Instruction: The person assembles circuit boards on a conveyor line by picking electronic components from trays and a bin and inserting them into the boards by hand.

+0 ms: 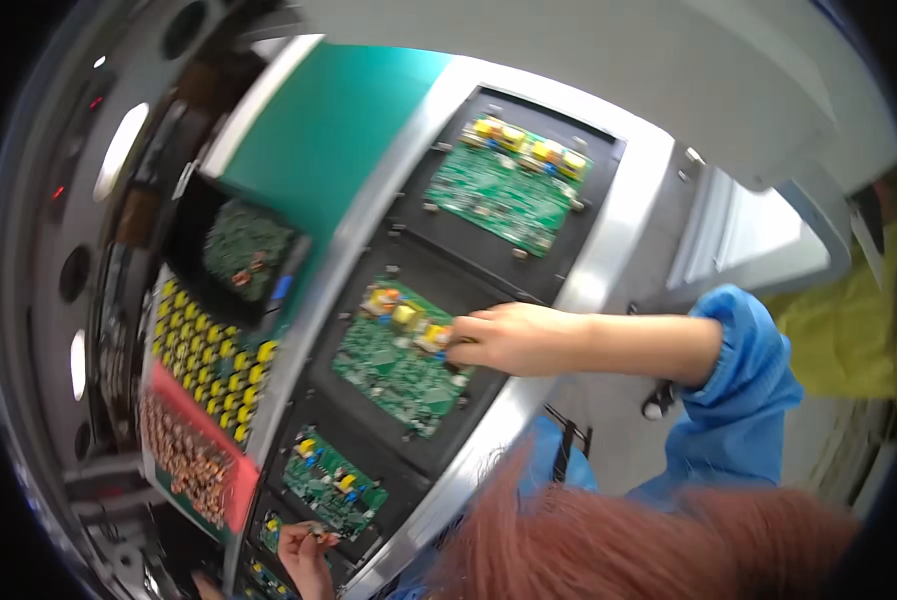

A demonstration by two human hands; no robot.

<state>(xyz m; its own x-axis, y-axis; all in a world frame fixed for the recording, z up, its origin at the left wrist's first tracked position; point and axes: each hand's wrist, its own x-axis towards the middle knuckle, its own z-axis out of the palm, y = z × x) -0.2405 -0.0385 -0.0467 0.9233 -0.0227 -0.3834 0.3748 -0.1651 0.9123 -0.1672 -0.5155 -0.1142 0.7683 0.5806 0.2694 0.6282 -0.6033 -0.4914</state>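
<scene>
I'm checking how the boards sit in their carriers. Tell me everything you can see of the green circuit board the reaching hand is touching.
The green circuit board is a rectangular panel lying flat and skewed in a black carrier tray on the conveyor line. Yellow, orange and blue components cluster along its upper edge; the rest shows small parts and pale traces. The right hand, coming from a blue sleeve, rests its fingertips at the board's upper right corner. Whether it grips a part is unclear.

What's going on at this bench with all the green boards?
A person in a blue sleeve reaches the right hand onto the middle circuit board, fingers at its yellow parts. The left hand pinches a small part by a lower board. Trays of yellow parts sit left.
</scene>
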